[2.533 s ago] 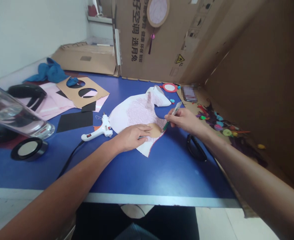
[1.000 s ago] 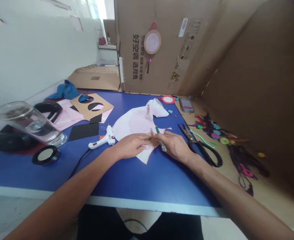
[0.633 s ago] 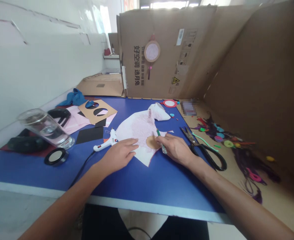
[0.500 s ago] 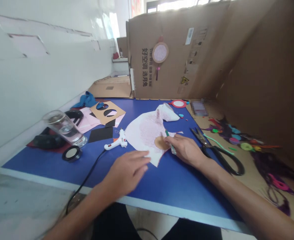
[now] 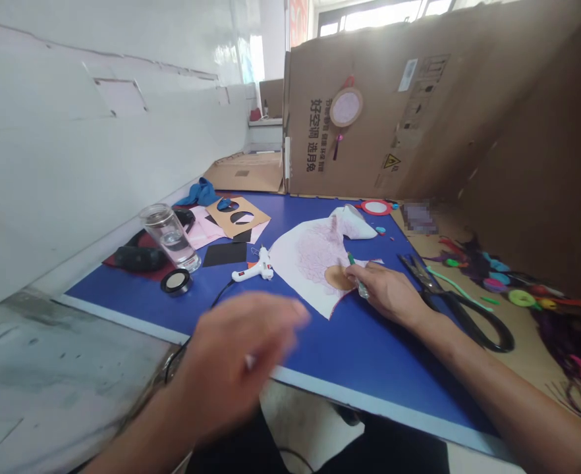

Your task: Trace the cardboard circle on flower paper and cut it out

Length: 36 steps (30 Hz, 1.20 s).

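Observation:
My right hand (image 5: pixel 389 293) is closed around a slim pen (image 5: pixel 358 276) with a green end and a paler, see-through-looking part. It rests at the right edge of a white sheet (image 5: pixel 310 250) with a pinkish pattern, whose far end curls up. On that sheet, beside the pen, lies a tan disc (image 5: pixel 337 277). Blurred by motion, my left hand (image 5: pixel 246 349) hovers above the table's front edge, apart from the sheet. Its fingers are loosely bent, with a gap at the thumb, and nothing shows in them. A white glue gun (image 5: pixel 255 268) touches or nearly touches the sheet's left edge.
Large black-handled scissors (image 5: pixel 458 303) lie right of my right hand, near colourful cords and beads (image 5: pixel 508 280). Left stand a glass of water (image 5: pixel 174 240) and its round lid (image 5: pixel 176 282). Cut cardboard (image 5: pixel 238 216) lies behind; a big cardboard box (image 5: pixel 369 131) walls the back.
My left hand has lifted away from the sheet toward the camera, its fingers bending more. The right hand stays with the pen by the disc. The view has turned left.

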### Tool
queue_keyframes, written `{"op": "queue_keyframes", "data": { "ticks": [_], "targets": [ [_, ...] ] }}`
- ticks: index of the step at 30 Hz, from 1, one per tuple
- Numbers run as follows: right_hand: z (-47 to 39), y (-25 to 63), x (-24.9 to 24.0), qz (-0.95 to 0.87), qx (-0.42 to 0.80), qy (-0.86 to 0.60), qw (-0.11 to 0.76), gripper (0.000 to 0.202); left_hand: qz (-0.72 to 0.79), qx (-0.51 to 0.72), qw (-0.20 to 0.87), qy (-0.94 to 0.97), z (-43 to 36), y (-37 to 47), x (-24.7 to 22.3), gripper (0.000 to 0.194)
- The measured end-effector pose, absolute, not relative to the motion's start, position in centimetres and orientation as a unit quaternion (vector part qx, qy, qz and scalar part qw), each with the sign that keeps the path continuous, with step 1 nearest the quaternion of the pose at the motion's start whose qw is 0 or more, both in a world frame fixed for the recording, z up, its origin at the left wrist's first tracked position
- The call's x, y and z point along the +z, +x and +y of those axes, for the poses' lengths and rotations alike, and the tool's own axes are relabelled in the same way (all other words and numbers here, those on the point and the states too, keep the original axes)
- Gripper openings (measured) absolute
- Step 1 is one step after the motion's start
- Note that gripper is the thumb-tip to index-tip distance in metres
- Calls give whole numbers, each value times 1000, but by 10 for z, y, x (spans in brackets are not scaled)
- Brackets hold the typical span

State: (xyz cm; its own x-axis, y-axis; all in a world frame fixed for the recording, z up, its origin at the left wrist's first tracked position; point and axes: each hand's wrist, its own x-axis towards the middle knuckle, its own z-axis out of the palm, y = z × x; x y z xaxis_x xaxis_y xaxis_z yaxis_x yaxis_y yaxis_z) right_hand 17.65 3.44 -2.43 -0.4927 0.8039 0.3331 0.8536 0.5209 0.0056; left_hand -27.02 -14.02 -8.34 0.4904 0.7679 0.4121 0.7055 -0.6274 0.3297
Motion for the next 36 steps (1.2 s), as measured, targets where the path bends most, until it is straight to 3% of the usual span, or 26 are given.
{"op": "queue_keyframes", "data": {
  "ticks": [2,4,13,29,36],
  "targets": [
    [35,176,-25,-859,-86,-483,146,47,513,294,4,807,-39,-241,19,38],
    [35,176,-25,-859,-86,-483,146,47,546,275,-23,791,17,-229,62,30],
    [33,173,-21,-856,-90,-491,135,47,600,108,-11,792,39,-242,13,21],
    [31,172,-18,-855,-81,-499,120,49,627,70,-43,775,28,-261,17,27],
    [29,169,-13,-851,-72,-508,108,41,645,70,-41,760,21,-271,19,31]
  ]
}}
